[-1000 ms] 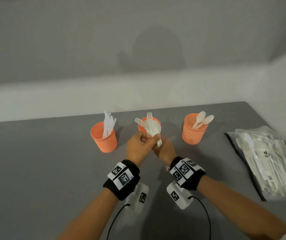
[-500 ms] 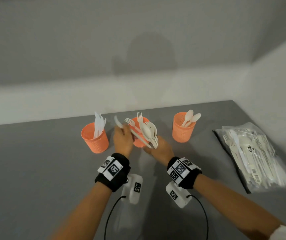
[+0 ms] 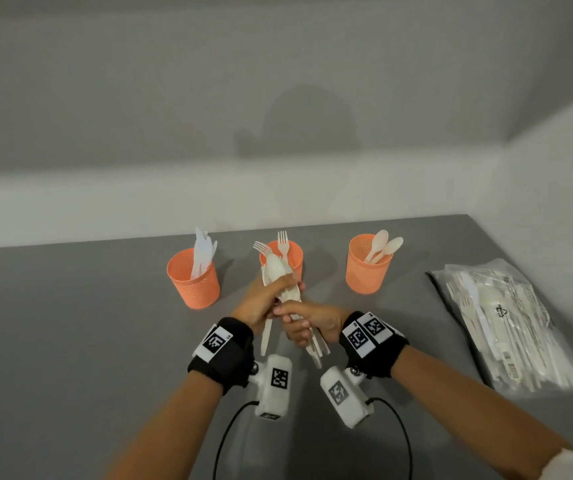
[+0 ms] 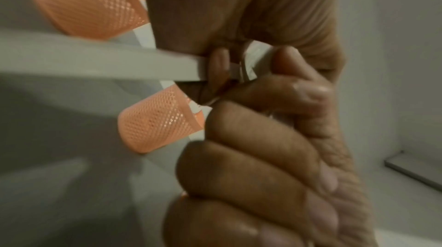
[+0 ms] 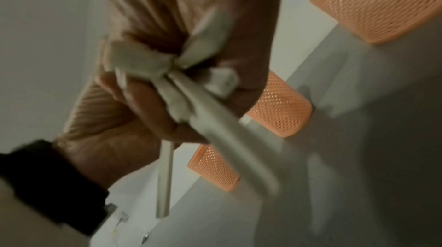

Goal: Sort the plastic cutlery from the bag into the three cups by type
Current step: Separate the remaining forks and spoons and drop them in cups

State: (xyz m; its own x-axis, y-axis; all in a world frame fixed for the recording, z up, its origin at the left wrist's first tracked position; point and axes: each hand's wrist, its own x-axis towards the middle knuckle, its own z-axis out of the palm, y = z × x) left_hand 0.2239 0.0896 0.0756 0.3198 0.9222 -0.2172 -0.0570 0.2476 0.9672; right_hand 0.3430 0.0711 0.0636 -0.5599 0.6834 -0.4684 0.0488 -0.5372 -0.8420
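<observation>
Three orange mesh cups stand in a row: the left cup (image 3: 193, 284) holds knives, the middle cup (image 3: 290, 259) forks, the right cup (image 3: 368, 271) spoons. Just in front of the middle cup both hands meet on a bundle of white plastic cutlery (image 3: 278, 271) with a spoon bowl on top. My left hand (image 3: 276, 291) grips the bundle's upper part. Lower down, my right hand (image 3: 295, 318) grips the handles (image 5: 227, 137), which stick out towards me. The clear cutlery bag (image 3: 506, 323) lies flat at the right.
The grey table (image 3: 70, 341) ends at a white wall behind the cups and a wall to the right of the bag. Wrist cameras and black cables hang under both forearms.
Half a second ago my left hand held a single piece out near the left cup. It has come back to the bundle in my right hand and grips it. The cups have not moved.
</observation>
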